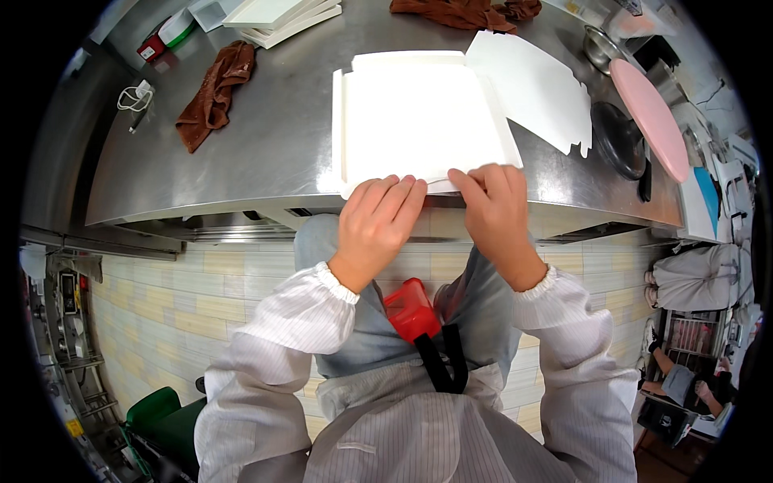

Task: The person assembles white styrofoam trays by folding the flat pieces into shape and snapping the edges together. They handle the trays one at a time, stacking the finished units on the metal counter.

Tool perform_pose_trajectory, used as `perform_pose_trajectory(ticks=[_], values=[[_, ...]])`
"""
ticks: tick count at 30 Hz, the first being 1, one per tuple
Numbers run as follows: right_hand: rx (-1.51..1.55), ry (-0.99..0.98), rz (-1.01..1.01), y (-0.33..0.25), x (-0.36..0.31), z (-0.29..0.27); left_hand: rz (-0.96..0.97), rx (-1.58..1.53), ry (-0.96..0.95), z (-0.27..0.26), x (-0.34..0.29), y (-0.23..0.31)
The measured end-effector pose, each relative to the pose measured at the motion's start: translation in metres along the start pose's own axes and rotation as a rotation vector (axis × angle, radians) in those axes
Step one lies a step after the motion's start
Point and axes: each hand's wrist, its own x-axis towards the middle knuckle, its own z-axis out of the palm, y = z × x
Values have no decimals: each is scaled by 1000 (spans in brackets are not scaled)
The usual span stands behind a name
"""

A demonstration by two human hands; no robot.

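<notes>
A shallow white cardboard box, part folded with low raised sides, lies at the front edge of the steel table. My left hand grips its near wall left of the middle, with the fingers bent over the edge. My right hand pinches the same wall near the right corner, thumb and fingers on the rim. Between them the wall's edge shows as a thin curved line. A flat white cardboard sheet with notched edges lies to the right, partly under the box.
Brown cloths lie left and far back on the steel table. White trays or boxes are stacked behind. On the right are a black lid, a pink disc and a metal bowl. A red container sits between my legs.
</notes>
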Motion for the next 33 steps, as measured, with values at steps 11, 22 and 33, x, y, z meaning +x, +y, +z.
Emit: perform_pose_trajectory(ticks=[11,22,33], values=[[-181,95,99,-20,-44,23,-160,51,-9,4,-11,16],[-40,45,354,-58,-34,19,-367,-20,-41,2,-11,43],[184,216,377,-49,-32,12,-329,45,-119,-7,-7,44]])
